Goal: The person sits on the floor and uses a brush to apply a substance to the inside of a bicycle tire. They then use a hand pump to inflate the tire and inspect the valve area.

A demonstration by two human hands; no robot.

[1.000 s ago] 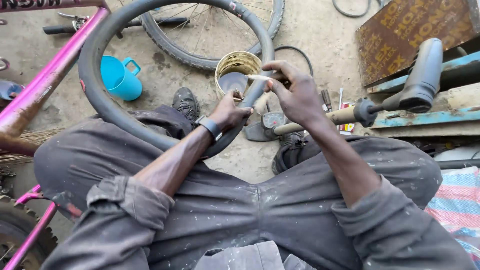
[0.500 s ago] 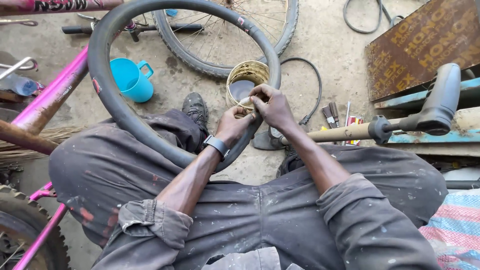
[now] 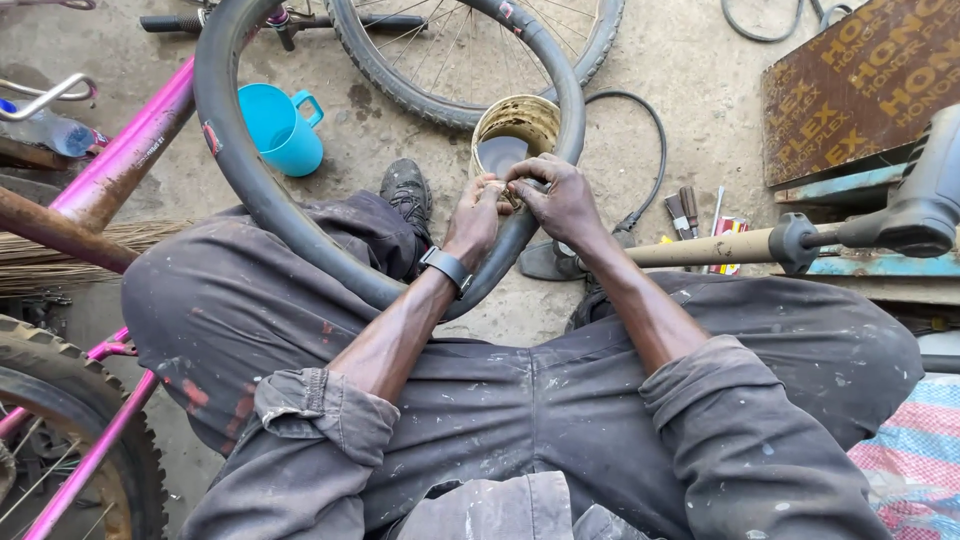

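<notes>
I've got both hands pinching one spot on the black inner tube (image 3: 260, 190): left hand (image 3: 478, 212), right hand (image 3: 560, 200). Tube off the wheel (image 3: 470, 60); spot work unfinished, I judge.

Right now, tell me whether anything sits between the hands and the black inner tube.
Nothing visible does. The left hand and right hand are both pressed on the inner tube just in front of the open tin.

Two hands (image 3: 478, 215) (image 3: 560, 200), one inner tube (image 3: 250, 180), one tin (image 3: 515, 130), one blue cup (image 3: 275, 128).
</notes>
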